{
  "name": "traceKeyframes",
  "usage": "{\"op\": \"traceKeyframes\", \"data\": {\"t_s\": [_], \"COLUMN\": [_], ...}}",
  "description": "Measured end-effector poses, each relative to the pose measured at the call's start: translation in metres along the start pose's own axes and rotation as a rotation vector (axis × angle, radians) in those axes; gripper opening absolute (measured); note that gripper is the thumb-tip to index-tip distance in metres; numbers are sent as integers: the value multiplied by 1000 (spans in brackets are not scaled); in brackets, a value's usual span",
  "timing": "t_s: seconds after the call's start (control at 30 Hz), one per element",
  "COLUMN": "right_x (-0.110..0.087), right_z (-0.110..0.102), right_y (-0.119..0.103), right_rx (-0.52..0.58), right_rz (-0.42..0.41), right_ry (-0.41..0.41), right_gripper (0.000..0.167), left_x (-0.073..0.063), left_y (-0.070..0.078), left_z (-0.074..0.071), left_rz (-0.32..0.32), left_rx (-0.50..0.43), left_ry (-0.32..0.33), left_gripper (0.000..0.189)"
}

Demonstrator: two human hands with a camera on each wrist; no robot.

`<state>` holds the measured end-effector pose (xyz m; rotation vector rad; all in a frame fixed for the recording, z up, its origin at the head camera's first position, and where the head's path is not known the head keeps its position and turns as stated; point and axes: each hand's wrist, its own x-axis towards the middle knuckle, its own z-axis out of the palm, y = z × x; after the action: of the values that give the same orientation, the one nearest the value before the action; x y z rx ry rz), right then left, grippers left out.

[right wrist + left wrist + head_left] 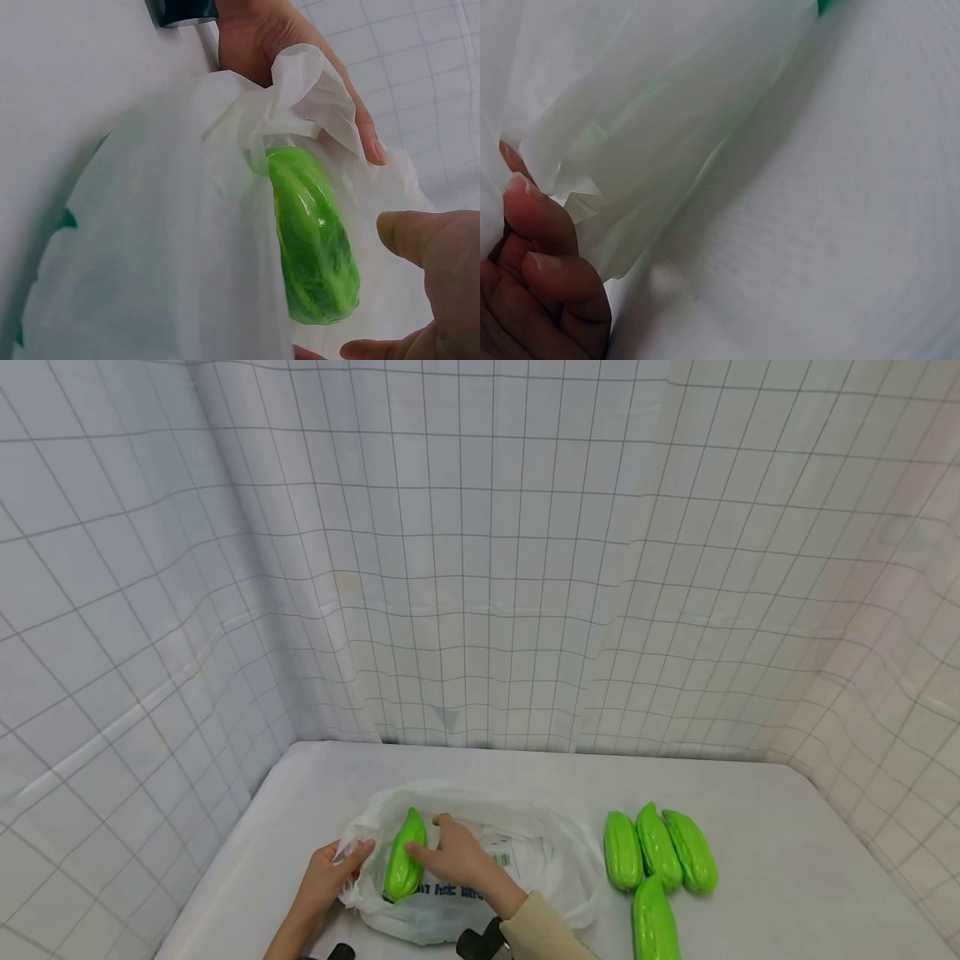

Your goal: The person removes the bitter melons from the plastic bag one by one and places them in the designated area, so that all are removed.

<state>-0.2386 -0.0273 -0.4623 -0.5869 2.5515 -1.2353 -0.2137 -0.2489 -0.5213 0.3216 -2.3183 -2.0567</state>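
Note:
A white plastic bag [420, 928] with dark lettering lies with its mouth open on the table. My left hand [335, 870] grips the left rim of the bag, bunching the film between thumb and fingers; its curled fingers [551, 277] show in the left wrist view. Inside the bag, at the left end, rests a glossy green ribbed bitter melon [311, 240]. My right hand [461, 860] reaches into the bag beside it, thumb and fingers spread. In the right wrist view a gap shows between the thumb [409, 234] and the melon.
On the table to the right of the bag lie several more green bitter melons [658, 847], three side by side and another [655, 922] in front of them. A label with a barcode [501, 857] shows inside the bag. White gridded curtains [480, 568] surround the white table [765, 860].

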Motion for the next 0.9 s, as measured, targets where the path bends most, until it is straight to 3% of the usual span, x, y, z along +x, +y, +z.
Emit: {"op": "traceKeyframes", "data": {"t_s": [0.2,0.9], "right_x": [5,10], "right_z": [8,20], "right_y": [0,1], "right_rx": [3,34], "right_rz": [56,94], "right_ry": [-8,23], "right_gripper": [78,83], "left_x": [1,0], "left_y": [-1,0], "left_z": [0,1], "left_rz": [-8,-11], "left_rx": [5,0], "left_ry": [2,7], "left_gripper": [32,33]}}
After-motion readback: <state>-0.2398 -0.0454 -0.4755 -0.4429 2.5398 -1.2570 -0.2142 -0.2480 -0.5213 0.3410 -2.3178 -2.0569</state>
